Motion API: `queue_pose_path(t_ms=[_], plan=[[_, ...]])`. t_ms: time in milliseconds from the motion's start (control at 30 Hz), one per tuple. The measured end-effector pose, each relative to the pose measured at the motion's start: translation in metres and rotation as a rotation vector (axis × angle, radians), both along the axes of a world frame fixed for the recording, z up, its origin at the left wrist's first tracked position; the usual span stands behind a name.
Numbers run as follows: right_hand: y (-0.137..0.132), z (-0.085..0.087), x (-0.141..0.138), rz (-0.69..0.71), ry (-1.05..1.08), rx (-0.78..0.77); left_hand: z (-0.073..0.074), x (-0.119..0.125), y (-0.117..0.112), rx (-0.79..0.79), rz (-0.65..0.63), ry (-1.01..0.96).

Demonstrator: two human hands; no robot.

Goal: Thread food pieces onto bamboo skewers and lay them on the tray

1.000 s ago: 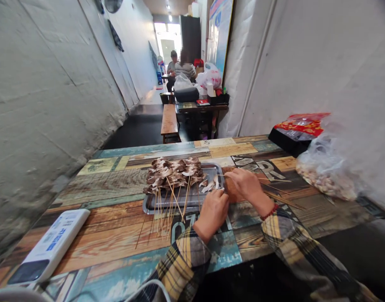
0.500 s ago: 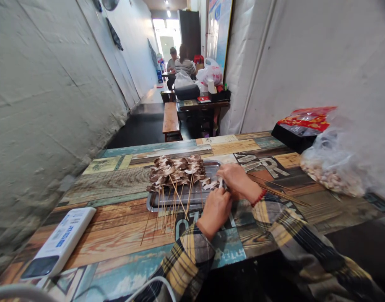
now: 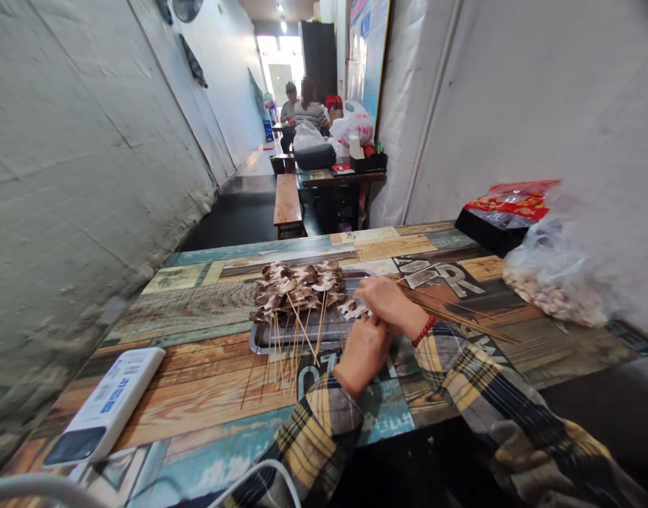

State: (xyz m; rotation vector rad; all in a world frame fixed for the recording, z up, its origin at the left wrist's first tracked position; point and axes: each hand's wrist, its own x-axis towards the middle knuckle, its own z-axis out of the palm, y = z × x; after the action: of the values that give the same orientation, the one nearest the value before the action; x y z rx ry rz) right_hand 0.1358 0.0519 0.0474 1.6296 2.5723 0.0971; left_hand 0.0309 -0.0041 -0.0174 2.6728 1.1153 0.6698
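A metal tray (image 3: 265,337) on the painted wooden table (image 3: 197,381) holds a heap of skewered mushroom slices (image 3: 297,286), their bamboo sticks fanning toward me. My left hand (image 3: 362,353) is closed just right of the tray's near corner, knuckles up, what it holds hidden. My right hand (image 3: 388,302) reaches across above it, fingers curled at the loose mushroom pieces (image 3: 351,309) by the tray's right end. Both hands touch. Bare bamboo skewers (image 3: 456,314) lie to the right of my right wrist.
A white power bank (image 3: 104,407) lies at the near left with a white cable. A clear bag of mushroom pieces (image 3: 554,282) and a black box with a red packet (image 3: 507,212) sit at the right by the wall. Farther off stand a bench, another table and two seated people.
My right hand has moved left, from beside the tray to over its right end, meeting my left hand. The left hand has stayed almost in place.
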Motion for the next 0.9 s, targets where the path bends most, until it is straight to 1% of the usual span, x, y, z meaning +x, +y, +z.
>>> queue_pose_path(t_ms=[100,167,200,267,333,367,433,500,533,600,667,800,900], plan=[[-0.010,0.010,0.024,0.009,0.036,0.010,0.005,-0.003,0.000,-0.006,-0.006,-0.027],[-0.019,0.012,0.043,-0.022,0.170,0.091,0.010,-0.007,0.003,-0.043,0.033,-0.134],[-0.023,0.011,0.050,-0.048,0.277,0.142,0.012,-0.009,0.006,-0.066,0.067,-0.221],[-0.029,0.005,0.061,-0.124,0.563,0.245,0.015,-0.014,0.013,-0.098,0.161,-0.423],[-0.033,-0.004,0.065,-0.236,0.935,0.287,0.015,-0.020,0.022,-0.110,0.253,-0.583],[-0.035,-0.007,0.065,-0.299,1.142,0.266,0.014,-0.022,0.026,-0.117,0.288,-0.630],[-0.041,-0.011,0.063,-0.394,1.540,0.138,0.011,-0.025,0.033,-0.136,0.331,-0.666],[-0.047,-0.012,0.060,-0.429,1.834,-0.037,0.009,-0.027,0.037,-0.149,0.346,-0.652],[-0.050,-0.012,0.058,-0.435,1.926,-0.110,0.008,-0.028,0.038,-0.146,0.345,-0.633],[-0.054,-0.018,0.055,-0.459,2.018,-0.201,0.007,-0.028,0.038,-0.118,0.325,-0.555],[-0.055,-0.029,0.052,-0.484,2.032,-0.217,0.007,-0.027,0.036,-0.059,0.296,-0.422],[-0.047,-0.055,0.048,-0.480,1.924,-0.133,0.009,-0.021,0.031,0.054,0.257,-0.155],[-0.043,-0.063,0.047,-0.422,1.803,-0.063,0.011,-0.013,0.031,0.081,0.265,-0.054]])
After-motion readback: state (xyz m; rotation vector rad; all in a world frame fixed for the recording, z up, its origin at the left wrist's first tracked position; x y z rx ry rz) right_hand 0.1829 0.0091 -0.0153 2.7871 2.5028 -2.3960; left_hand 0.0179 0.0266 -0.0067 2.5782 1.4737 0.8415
